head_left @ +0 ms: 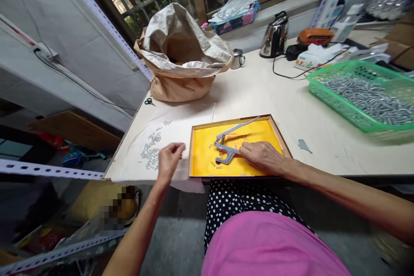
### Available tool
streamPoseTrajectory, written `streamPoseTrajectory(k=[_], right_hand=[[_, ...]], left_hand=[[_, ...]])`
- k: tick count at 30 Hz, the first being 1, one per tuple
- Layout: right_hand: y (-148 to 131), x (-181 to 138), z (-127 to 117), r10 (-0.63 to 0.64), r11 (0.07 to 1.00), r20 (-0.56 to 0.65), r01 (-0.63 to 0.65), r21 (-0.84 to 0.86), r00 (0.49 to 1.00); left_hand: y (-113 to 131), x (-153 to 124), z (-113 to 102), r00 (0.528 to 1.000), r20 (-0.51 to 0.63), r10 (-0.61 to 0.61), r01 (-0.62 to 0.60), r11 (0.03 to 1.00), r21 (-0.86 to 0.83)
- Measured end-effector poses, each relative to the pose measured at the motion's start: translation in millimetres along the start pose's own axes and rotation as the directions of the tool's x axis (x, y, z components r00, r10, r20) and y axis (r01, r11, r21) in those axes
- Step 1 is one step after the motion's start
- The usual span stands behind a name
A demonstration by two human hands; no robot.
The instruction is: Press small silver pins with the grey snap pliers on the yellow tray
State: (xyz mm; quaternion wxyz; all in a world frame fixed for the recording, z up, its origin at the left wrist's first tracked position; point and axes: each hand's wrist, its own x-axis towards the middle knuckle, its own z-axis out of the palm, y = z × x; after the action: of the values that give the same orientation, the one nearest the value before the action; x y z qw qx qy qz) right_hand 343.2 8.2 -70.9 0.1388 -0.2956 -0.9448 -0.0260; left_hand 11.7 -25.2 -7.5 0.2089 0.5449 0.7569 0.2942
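In the head view my right hand (261, 154) is wrapped round one handle of grey hand pliers (228, 152), which have a C-shaped jaw and a spring. The other handle points up and to the right. These pliers are over a shallow yellow-lined box (203, 137), where several small metal pieces (217, 165) lie. Just left of the box, my left hand (171, 158) is closed with thumb and fingertips together; whatever they pinch is too small to make out. Beyond that hand a loose pile of small metal pieces (150, 148) is spread on white paper.
Behind the pile are small scissors (149, 101) and a large open paper sack (183, 86). A green basket (359, 116) of many metal pieces stands at the right. Further back are a metal mug (237, 58), a kettle (274, 36) and a cable. A grey scrap (304, 145) lies right of the box.
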Motion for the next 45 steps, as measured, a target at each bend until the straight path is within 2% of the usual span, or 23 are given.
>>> streamPoseTrajectory(k=[1,3,7,11,16,18,23,28,32,34,40,45], right_hand=[[-0.4,-0.7,0.3,-0.021,1.000,-0.024,0.020,-0.019,0.999],[-0.6,-2.3,-0.5,-0.045,0.998,-0.045,0.043,-0.042,0.998],[1.4,-6.1,-5.1,-0.030,0.999,-0.033,0.028,-0.045,0.999],[3.8,-9.1,-7.9,-0.006,1.000,-0.011,0.006,-0.004,1.000],[5.4,-7.2,-6.3,0.021,0.999,0.021,-0.022,0.044,1.000],[5.6,-5.5,-6.2,0.030,0.998,0.070,-0.034,0.057,0.997],[11.4,-1.8,-13.3,0.110,0.988,0.206,-0.129,0.084,0.972],[34.5,7.1,-17.8,0.159,0.985,0.070,-0.162,0.050,0.985],[52.3,19.4,-10.9,0.174,0.979,0.142,-0.186,0.078,0.974],[55.2,23.1,-9.1,0.161,0.979,0.186,-0.180,0.091,0.969],[45.3,17.3,-8.6,0.181,0.974,0.223,-0.206,0.091,0.958],[41.9,13.9,-4.6,0.187,0.975,0.190,-0.206,0.085,0.964]], left_hand=[[11.8,-10.6,13.8,0.997,0.071,0.018,-0.008,0.992,-0.128],[31.5,-28.5,40.6,0.984,0.162,0.069,-0.028,0.969,-0.245],[48.7,-41.3,75.4,0.974,0.214,0.075,-0.020,0.968,-0.249],[48.9,-36.1,87.2,0.963,0.267,0.030,0.029,0.976,-0.215],[51.0,-30.9,94.2,0.970,0.243,0.025,-0.004,0.996,-0.086],[54.7,-29.3,94.7,0.962,0.273,-0.012,0.028,0.998,-0.054],[65.7,-23.1,89.6,0.899,0.400,-0.177,0.200,0.980,-0.016],[71.4,-16.5,84.4,0.827,0.500,-0.255,0.314,0.949,-0.036],[74.1,-14.0,82.4,0.777,0.567,-0.273,0.357,0.933,-0.039],[73.0,-14.4,82.1,0.775,0.578,-0.257,0.355,0.933,-0.060],[65.1,-16.9,84.7,0.813,0.523,-0.256,0.344,0.936,-0.077],[67.6,-14.4,86.8,0.805,0.538,-0.251,0.302,0.953,-0.007]])
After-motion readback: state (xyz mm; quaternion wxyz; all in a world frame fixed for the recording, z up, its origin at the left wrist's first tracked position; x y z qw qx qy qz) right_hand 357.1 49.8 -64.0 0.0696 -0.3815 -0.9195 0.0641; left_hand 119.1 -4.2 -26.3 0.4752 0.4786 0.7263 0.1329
